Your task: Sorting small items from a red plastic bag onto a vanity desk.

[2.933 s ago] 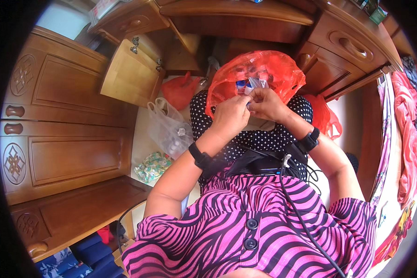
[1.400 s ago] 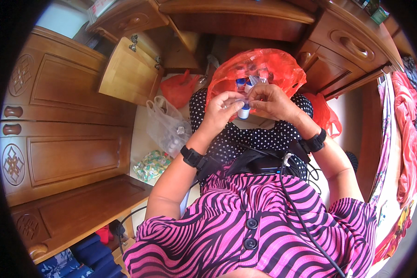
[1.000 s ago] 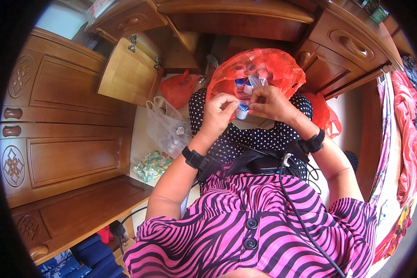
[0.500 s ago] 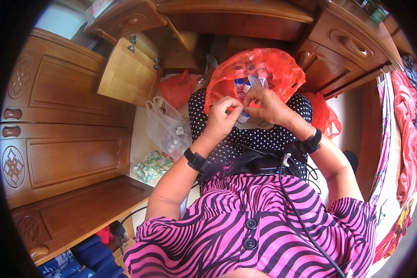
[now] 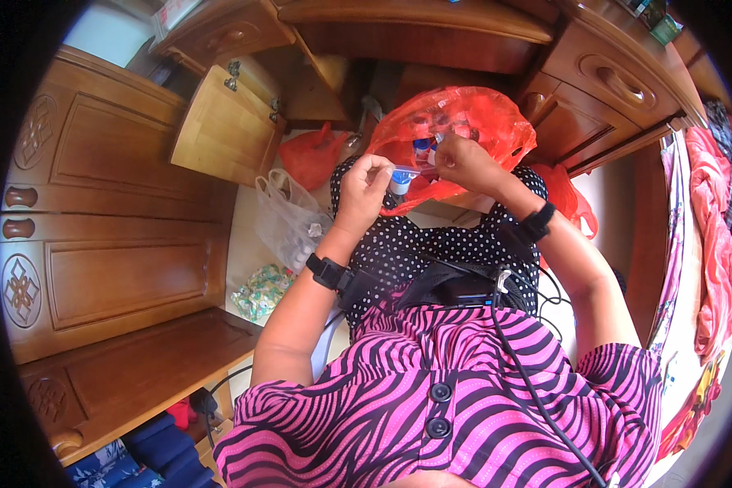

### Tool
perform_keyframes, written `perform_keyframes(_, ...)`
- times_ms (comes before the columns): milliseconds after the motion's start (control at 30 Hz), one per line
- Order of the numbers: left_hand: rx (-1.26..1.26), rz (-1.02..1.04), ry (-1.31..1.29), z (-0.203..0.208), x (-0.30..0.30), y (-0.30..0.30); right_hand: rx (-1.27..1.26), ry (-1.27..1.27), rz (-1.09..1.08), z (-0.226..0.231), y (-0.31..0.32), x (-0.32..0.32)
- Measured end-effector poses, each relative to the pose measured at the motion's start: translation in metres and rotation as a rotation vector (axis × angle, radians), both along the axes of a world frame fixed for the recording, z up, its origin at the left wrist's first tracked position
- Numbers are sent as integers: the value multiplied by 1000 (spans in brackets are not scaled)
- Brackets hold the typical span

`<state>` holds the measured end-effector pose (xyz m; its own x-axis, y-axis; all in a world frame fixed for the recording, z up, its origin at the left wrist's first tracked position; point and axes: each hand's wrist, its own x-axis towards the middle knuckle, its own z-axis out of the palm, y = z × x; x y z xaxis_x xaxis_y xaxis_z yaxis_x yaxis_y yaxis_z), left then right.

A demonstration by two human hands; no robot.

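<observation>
My left hand (image 5: 364, 189) pinches the top edge of a small clear plastic bag (image 5: 408, 170). A little white bottle with a blue cap (image 5: 399, 182) shows in or right behind that bag. To its right, my right hand (image 5: 468, 166) is closed with the fingertips pressed together; what they hold is hidden. Both hands are over the near part of an open red plastic bag (image 5: 496, 122), which rests between my knees. Inside the red bag are several small containers, among them a blue-capped one (image 5: 420, 145).
A cabinet door (image 5: 228, 126) hangs open at the far left. On the floor are a second red bag (image 5: 315, 154), a clear carrier bag (image 5: 289, 220) and a green patterned cloth (image 5: 264, 291). Wooden drawers (image 5: 614, 85) stand at the right. A black cable (image 5: 537, 390) runs down my front.
My hands have moved apart. The left went slightly left with the clear bag, and the right went up and to the right. The blue-capped bottle now shows more plainly beside my left fingers.
</observation>
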<state>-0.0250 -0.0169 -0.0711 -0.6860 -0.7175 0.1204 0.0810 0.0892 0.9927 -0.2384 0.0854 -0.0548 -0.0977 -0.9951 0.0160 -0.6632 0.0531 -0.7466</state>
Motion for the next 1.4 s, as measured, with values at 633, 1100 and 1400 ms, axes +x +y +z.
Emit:
perform_keyframes(633, -275, -273, -550, -29, 4, 8, 266, 759, 149, -42, -35, 17)
perform_keyframes(1100, -293, -18, -543, -44, -22, 0, -64, -235, -200, 8, 7, -19)
perform_keyframes(1400, -433, -62, -205, 13, -37, 25, -94, -215, -35, 14, 8, 4)
